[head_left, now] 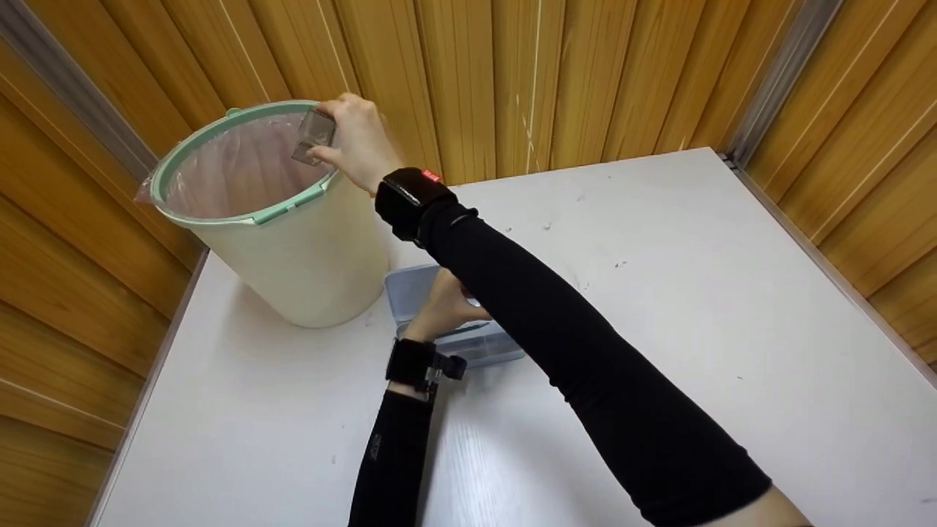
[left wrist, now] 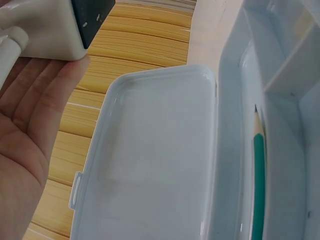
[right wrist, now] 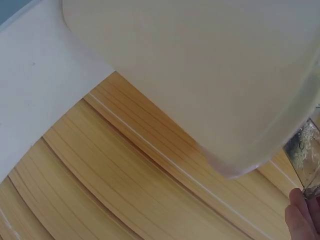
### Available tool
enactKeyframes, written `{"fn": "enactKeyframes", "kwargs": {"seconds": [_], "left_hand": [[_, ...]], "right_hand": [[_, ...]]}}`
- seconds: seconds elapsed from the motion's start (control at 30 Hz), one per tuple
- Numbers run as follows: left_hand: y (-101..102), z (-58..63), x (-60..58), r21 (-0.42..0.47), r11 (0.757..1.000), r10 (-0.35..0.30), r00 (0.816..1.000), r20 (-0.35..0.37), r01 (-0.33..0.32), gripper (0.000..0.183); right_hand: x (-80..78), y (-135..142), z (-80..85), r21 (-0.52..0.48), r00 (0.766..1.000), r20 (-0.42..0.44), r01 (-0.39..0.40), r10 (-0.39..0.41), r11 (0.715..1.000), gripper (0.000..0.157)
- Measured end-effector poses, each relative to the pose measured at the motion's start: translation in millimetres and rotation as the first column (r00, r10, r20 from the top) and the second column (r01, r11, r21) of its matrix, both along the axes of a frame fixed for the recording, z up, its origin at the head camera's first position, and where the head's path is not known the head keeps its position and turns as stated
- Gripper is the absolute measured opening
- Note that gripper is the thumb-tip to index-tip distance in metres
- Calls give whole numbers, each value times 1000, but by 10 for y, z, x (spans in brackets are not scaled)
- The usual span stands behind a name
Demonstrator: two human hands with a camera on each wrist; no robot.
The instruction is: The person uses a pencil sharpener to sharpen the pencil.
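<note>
My right hand (head_left: 359,135) pinches a small clear plastic box (head_left: 316,132) between thumb and fingers, tilted over the rim of a bin (head_left: 307,256). Pale residue shows inside the box (right wrist: 305,150) at the edge of the right wrist view. My left hand (head_left: 443,307) is low over an open pale-blue pencil case (head_left: 483,355), partly hidden by my right arm. In the left wrist view it holds a white boxy object (left wrist: 45,30) with a dark panel, cut off by the frame. A green pencil (left wrist: 259,180) lies in the case's long compartment.
The cream bin has a green rim and a clear pinkish liner (head_left: 234,165). It stands on the white table (head_left: 644,307), left of the pencil case, whose lid (left wrist: 155,150) is raised. Wood-panelled walls (head_left: 512,88) enclose the back and sides. Small dark specks dot the tabletop.
</note>
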State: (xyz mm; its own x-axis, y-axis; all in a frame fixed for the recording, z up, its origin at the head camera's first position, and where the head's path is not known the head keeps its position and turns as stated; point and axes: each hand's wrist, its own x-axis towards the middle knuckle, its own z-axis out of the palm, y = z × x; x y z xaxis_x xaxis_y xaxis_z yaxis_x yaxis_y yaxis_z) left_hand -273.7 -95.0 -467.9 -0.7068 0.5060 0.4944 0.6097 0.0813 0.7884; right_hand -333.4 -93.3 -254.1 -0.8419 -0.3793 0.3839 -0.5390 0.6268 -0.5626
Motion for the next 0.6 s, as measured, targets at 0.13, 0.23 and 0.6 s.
{"fn": "enactKeyframes", "kwargs": {"seconds": [0.13,0.23,0.6], "left_hand": [[-36,-84,1,4,1000,24,999,35,-24,101],[-55,-77,71,14,1000,27,996,82,-28,97],[-113,-91,88,4,1000,-8,997,82,8,126]], "right_hand": [[76,-129,-29,168,996,-70,-36,48,985,56],[125,-201,-69,328,977,-183,-40,105,944,54],[181,-365,-187,659,505,-731,345,460,668,51]]}}
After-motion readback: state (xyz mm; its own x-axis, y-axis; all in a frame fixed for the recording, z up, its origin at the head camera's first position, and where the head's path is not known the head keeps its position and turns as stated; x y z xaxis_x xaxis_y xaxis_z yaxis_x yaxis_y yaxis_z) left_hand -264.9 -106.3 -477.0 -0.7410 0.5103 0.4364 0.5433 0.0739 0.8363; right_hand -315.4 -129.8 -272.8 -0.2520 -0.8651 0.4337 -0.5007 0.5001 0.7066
